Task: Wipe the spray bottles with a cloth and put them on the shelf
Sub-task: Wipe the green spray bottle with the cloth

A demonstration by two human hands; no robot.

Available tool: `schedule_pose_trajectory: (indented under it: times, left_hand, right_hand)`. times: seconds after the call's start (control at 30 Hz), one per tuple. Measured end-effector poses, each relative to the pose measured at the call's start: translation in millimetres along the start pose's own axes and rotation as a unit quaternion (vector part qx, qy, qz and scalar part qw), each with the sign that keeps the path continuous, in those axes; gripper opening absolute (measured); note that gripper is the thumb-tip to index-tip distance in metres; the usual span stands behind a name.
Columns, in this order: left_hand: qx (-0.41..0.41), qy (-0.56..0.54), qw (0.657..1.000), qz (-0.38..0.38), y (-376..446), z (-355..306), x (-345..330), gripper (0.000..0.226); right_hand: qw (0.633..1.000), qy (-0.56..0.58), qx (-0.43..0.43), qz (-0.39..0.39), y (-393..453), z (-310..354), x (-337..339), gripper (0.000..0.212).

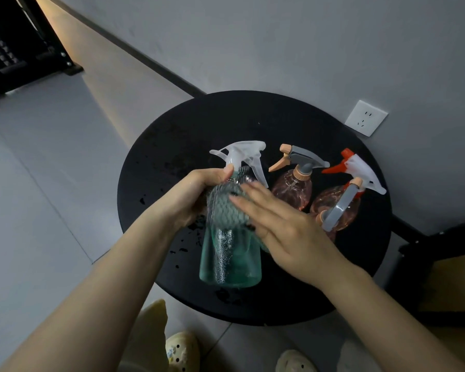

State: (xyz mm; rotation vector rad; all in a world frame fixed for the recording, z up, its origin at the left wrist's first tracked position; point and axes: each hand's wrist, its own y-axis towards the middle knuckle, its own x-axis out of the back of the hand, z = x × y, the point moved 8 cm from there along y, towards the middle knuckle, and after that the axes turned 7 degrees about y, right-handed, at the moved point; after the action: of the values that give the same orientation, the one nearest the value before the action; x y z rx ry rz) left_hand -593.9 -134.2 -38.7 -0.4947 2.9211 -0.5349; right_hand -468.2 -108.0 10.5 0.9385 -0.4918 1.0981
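A teal spray bottle [230, 260] with a clear trigger head is held above the round black table [172, 146]. My left hand [196, 194] grips its upper body near the neck. A grey-teal patterned cloth [226, 208] wraps the bottle's shoulder. My right hand [277, 224] lies flat on the cloth with straight fingers, pressing it against the bottle. Two pink bottles stand on the table to the right: one with a grey and peach head [293, 187], one with a white and red head [336, 208]. A third grey and peach trigger head [338, 208] shows in front of the latter.
Dark wet spots dot the table's left side. A black shelf frame [24, 49] stands at the far upper left. A white wall socket [365, 118] sits behind the table. A cardboard box [451, 283] is at the right. Feet in pale clogs [183, 350] show below.
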Motion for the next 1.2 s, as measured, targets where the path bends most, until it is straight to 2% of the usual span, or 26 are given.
schedule_pose_trajectory:
  times: [0.07,0.13,0.2,0.37,0.5,0.63,0.7,0.83,0.9,0.97,1.1,1.2]
  left_hand:
    - [-0.003,-0.007,1.0,-0.013,0,0,1,0.028]
    - [-0.004,-0.021,1.0,-0.017,0,1,3,0.028]
    - [-0.007,-0.025,1.0,-0.015,-1,0,6,0.03]
    - [0.002,0.015,0.997,-0.073,-5,-6,22,0.035]
    - [-0.01,0.031,0.997,-0.068,-5,-9,18,0.029]
    - [-0.005,0.027,0.999,-0.038,-3,-4,8,0.035]
    - [-0.01,-0.003,1.0,-0.015,-2,-3,1,0.022]
    - [-0.014,-0.036,0.999,-0.006,0,-2,-4,0.037]
    - [-0.018,-0.044,0.999,-0.002,-1,-4,-4,0.026]
    - [-0.011,-0.046,0.999,-0.005,-3,-5,-1,0.018]
    - [0.006,0.008,0.998,-0.067,-4,-4,16,0.031]
    - [-0.006,0.042,0.996,-0.083,-5,-9,16,0.03]
  right_hand:
    - [0.997,0.061,-0.052,-0.022,8,-6,2,0.045]
    - [0.995,0.081,-0.053,-0.025,10,-3,2,0.045]
    - [0.998,0.056,-0.014,-0.009,5,6,0,0.044]
    - [0.988,-0.048,0.119,0.087,-26,30,-19,0.047]
    - [0.979,-0.077,0.151,0.117,-35,32,-24,0.054]
    - [0.989,-0.058,0.106,0.081,-18,22,-18,0.057]
    - [0.997,-0.035,0.061,0.045,-7,12,-11,0.053]
    - [0.999,0.046,-0.027,-0.005,6,-3,-1,0.046]
    - [0.998,0.057,-0.03,-0.006,5,0,-3,0.046]
    - [0.999,0.036,0.007,0.009,-1,8,-7,0.045]
    - [0.991,-0.031,0.103,0.078,-27,27,-23,0.049]
    - [0.982,-0.063,0.141,0.109,-40,33,-29,0.054]
